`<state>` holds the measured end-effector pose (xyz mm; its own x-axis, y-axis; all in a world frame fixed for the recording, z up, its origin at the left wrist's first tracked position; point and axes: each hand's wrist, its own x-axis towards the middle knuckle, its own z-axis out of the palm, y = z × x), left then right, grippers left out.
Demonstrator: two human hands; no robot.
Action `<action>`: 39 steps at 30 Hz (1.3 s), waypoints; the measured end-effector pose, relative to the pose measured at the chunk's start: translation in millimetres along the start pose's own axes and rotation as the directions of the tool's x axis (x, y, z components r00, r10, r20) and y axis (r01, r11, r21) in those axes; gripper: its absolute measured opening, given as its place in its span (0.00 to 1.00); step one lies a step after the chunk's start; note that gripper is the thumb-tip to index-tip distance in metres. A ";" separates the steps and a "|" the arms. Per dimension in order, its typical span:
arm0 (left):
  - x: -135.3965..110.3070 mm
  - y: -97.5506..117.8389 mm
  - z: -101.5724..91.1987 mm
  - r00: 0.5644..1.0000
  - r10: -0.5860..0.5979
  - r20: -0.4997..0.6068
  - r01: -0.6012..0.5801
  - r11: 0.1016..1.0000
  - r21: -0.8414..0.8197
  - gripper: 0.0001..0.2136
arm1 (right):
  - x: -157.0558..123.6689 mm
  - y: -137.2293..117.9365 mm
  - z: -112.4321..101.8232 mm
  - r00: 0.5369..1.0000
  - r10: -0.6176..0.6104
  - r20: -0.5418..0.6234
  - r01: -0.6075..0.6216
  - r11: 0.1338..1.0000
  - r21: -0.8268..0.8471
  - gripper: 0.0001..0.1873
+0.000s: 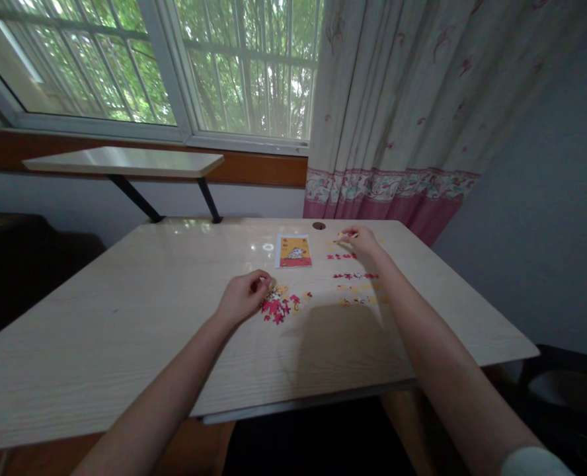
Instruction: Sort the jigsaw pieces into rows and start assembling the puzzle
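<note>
My left hand [244,295] rests on the pale wooden table [125,317], fingers curled in a pinch at the edge of a loose heap of red and yellow puzzle pieces [279,304]. What it pinches is too small to name. My right hand [360,242] reaches to the far side of the table, fingers closed on a small yellow puzzle piece [343,235]. Rows of sorted pieces [355,287] lie just below that hand. A small orange picture card [294,251] lies flat between the two hands.
A round cable hole [318,226] sits near the table's far edge. A white shelf on black brackets [125,160] hangs under the window. A flowered curtain [397,119] hangs at the right. A dark seat [561,390] stands beyond the right corner.
</note>
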<state>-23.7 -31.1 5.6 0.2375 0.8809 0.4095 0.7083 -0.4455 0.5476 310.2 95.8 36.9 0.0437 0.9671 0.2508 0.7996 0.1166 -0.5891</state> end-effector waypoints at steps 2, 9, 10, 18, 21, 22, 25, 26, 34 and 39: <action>-0.4 -0.5 -0.1 1.000 0.001 -0.006 -0.001 1.000 0.000 0.10 | -2.4 13.7 7.7 0.997 0.038 0.061 -0.036 0.999 -0.037 0.15; -0.8 -0.9 -0.1 1.000 -0.003 -0.016 0.003 1.000 0.011 0.11 | -1.5 29.7 22.6 0.984 0.073 0.159 -0.059 0.994 -0.092 0.13; -0.7 -0.3 -0.4 1.000 -0.003 -0.019 0.003 1.000 0.013 0.11 | -0.6 30.1 22.6 0.983 0.077 0.168 -0.060 0.993 -0.102 0.13; -0.5 3.9 -2.3 1.000 -0.016 -0.014 0.017 1.000 0.020 0.12 | -6.3 0.1 15.4 0.986 0.096 0.139 -0.068 0.978 -0.198 0.16; -0.3 2.4 -1.6 1.000 -0.013 -0.009 0.013 0.999 0.032 0.12 | -20.0 -37.6 22.4 0.992 0.016 0.122 0.006 0.984 -0.177 0.15; -0.2 1.7 -1.3 1.000 -0.014 -0.010 0.015 0.999 0.036 0.12 | -27.2 -51.8 27.4 0.985 -0.068 0.156 0.091 0.986 -0.140 0.14; 0.4 0.1 -1.1 0.999 -0.039 -0.018 0.040 0.998 0.048 0.11 | -53.1 -89.8 46.8 0.873 -0.334 0.356 0.356 0.934 0.004 0.12; 0.6 0.0 -1.2 0.999 -0.050 -0.020 0.051 0.997 0.057 0.10 | -61.5 -98.7 53.6 0.831 -0.390 0.397 0.413 0.910 0.030 0.12; 1.8 4.5 -3.3 0.996 -0.085 0.037 0.080 0.988 0.129 0.11 | -86.1 -106.4 77.9 0.658 -0.579 0.481 0.596 0.791 0.138 0.14; 1.8 4.2 -2.8 0.996 -0.080 0.046 0.075 0.992 0.104 0.11 | -91.4 -109.1 74.7 0.728 -0.534 0.430 0.468 0.845 0.258 0.07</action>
<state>-22.2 -31.8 10.6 0.2104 0.9201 0.3303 0.7896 -0.3592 0.4976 174.2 11.6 20.9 -0.6529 0.7388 0.1671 0.5416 0.6095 -0.5789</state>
